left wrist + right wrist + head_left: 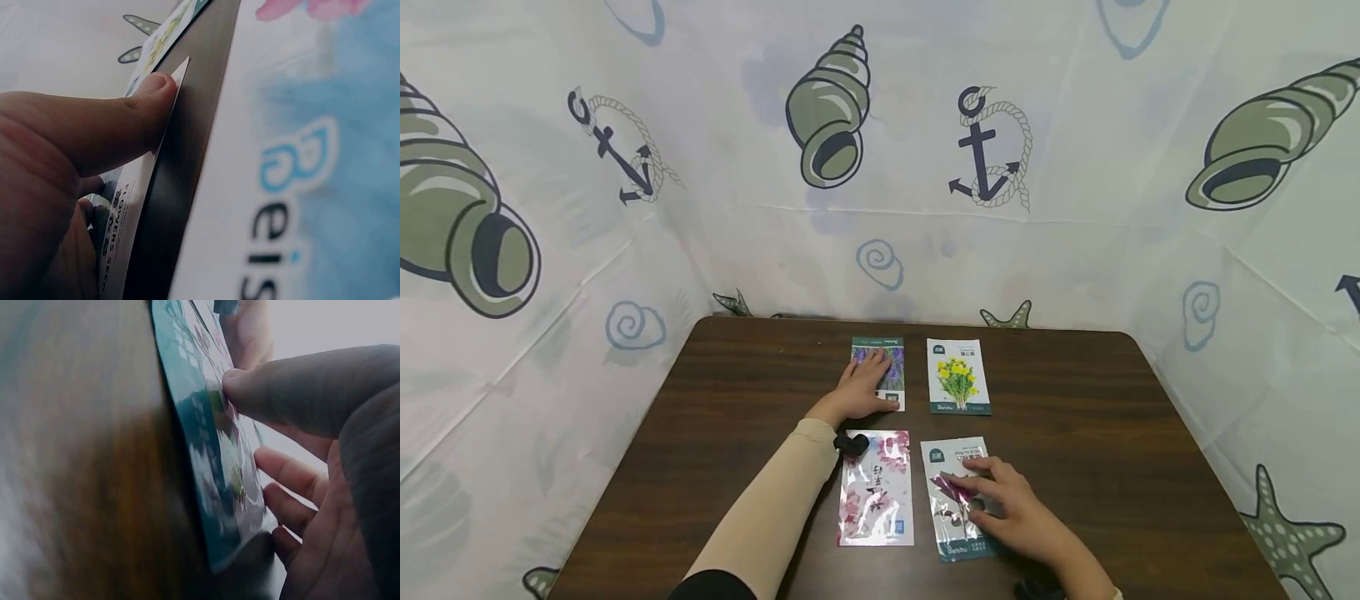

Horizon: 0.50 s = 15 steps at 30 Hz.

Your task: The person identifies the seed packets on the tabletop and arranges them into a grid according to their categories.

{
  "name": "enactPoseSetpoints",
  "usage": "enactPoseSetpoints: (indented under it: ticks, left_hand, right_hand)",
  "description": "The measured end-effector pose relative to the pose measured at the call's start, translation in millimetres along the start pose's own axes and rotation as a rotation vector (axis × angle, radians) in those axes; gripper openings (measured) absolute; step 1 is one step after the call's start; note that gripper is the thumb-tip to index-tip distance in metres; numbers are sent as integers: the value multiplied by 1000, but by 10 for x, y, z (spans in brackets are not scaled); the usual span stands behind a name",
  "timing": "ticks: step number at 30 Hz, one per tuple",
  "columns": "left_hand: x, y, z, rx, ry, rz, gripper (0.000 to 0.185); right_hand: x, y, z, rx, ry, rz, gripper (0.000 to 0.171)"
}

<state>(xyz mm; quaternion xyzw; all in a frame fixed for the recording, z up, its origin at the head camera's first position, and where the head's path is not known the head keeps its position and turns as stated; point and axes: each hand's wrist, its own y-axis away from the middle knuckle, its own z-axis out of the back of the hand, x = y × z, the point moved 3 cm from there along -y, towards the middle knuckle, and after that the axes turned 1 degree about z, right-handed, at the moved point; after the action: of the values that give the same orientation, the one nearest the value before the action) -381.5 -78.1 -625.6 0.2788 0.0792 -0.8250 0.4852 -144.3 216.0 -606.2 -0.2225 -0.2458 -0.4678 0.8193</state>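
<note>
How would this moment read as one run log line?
left hand: flat on purple-flower packet | right hand: fingers resting on red-leaf packet | untouched: yellow-flower packet, pink-blossom packet | surface: brown table

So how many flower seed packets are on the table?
4. The purple flower packet is far left, under the left hand; the yellow flower packet far right; the pink blossom packet near left; the teal packet near right, under the right hand.

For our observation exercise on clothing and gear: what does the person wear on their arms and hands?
The left arm wears a snug beige sleeve down to the wrist, with a dark sleeve edge near the elbow and a small black device at the wrist. Both hands, left and right, are bare: no gloves or rings visible.
</note>
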Motion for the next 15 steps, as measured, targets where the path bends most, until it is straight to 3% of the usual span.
enactPoseSetpoints:
  ticks: [15]
  left_hand:
    - [-31, 16, 21, -5, 7, -3, 110]
  right_hand:
    - [5, 19, 31, -7, 24, 35, 58]
